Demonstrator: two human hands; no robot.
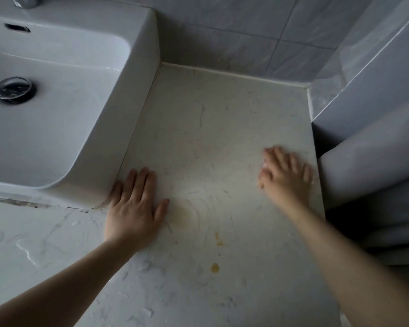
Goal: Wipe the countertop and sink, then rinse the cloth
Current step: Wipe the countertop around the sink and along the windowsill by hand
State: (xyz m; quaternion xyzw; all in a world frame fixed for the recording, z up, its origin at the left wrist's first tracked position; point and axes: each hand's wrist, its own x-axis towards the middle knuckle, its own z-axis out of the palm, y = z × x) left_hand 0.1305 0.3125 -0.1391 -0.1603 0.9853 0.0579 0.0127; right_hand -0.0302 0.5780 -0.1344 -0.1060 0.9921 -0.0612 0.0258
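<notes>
Dim, cool light; glare on the sink (57, 128) rim, right hand (286, 175) motion-blurred, edges bowed.

Worktop (222, 142) showing off-white with faint veining and two yellow stains (215, 267); sink (137, 95) appearing glossy white; drain plug (14, 90) reading dark chrome; wall tiles (222, 36) showing mottled grey.

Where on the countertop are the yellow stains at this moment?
In the head view, the yellow stains lie on the countertop between the two forearms, nearer the front edge than the left hand and the right hand, right of the sink.
</notes>
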